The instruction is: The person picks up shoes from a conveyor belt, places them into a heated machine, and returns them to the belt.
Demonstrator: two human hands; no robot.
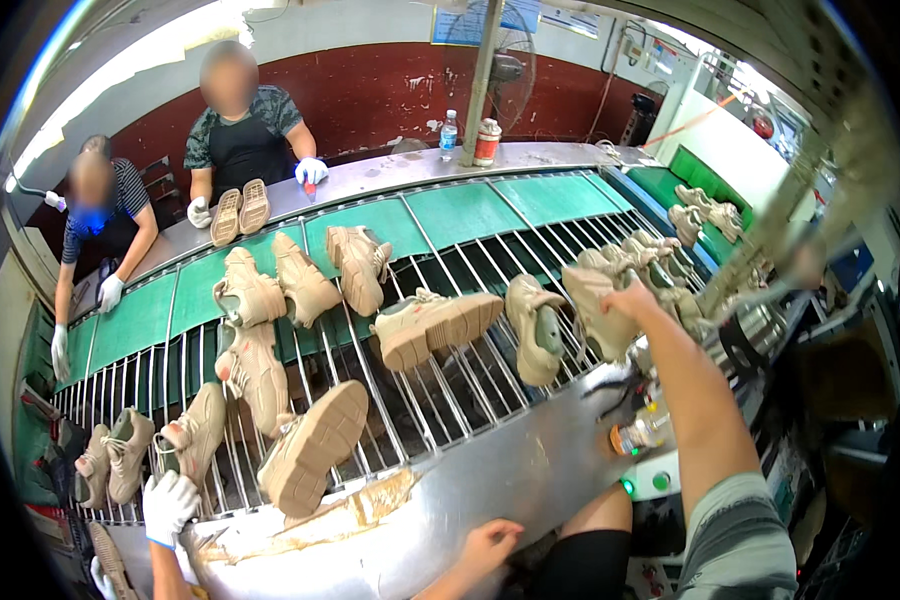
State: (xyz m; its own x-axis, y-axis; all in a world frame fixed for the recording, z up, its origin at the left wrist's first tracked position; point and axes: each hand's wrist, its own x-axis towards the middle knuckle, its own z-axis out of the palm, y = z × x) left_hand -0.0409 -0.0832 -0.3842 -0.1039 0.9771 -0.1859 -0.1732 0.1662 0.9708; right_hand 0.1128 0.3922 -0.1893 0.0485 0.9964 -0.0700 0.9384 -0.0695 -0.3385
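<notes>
My right hand (627, 298) reaches across the metal rack and grips the upper part of a beige sneaker (596, 318), which is tilted up with its sole side toward me. Bare and low, my left hand (490, 545) hovers by the metal ledge near my lap, fingers loosely curled, with nothing visible in it. Just left of the gripped shoe stands another beige sneaker (535, 330), its opening showing. A further sneaker (437, 328) lies on its side mid-rack. Several more shoes (650, 262) crowd together beyond my right hand.
A co-worker's gloved hand (170, 505) touches a sneaker (195, 432) at lower left. Two people stand across the green belt (450, 215), one behind a pair of upturned shoes (240, 212). A bottle (448, 135) stands on the far counter. A metal ledge (490, 480) borders the rack.
</notes>
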